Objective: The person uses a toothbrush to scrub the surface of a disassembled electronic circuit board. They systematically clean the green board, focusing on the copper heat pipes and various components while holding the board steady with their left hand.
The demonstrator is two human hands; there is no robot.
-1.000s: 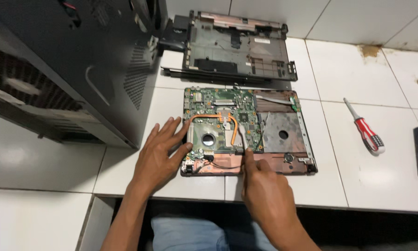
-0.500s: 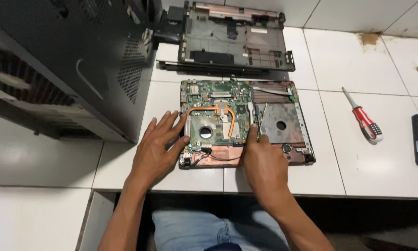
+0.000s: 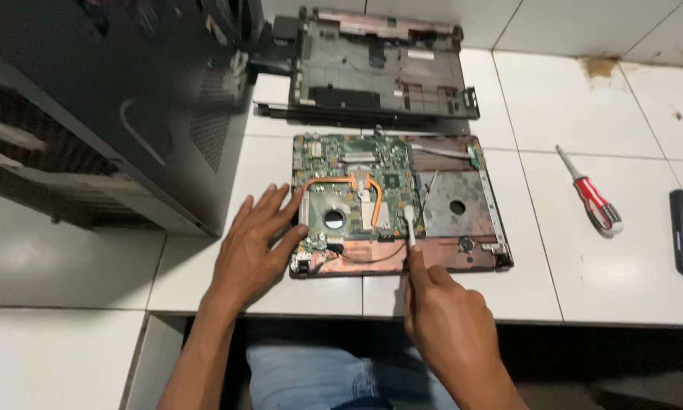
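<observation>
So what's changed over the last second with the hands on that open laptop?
The right hand has lifted off the front edge of the laptop base and now holds a thin white tool, its tip on the green circuit board. The left hand stays flat, fingers against the board's left edge. The red-handled screwdriver and detached cover lie as before.

Glossy white tiled counter (image 3: 584, 288), copper heat pipe (image 3: 341, 181), matt black plastic laptop shell (image 3: 379, 68)
</observation>
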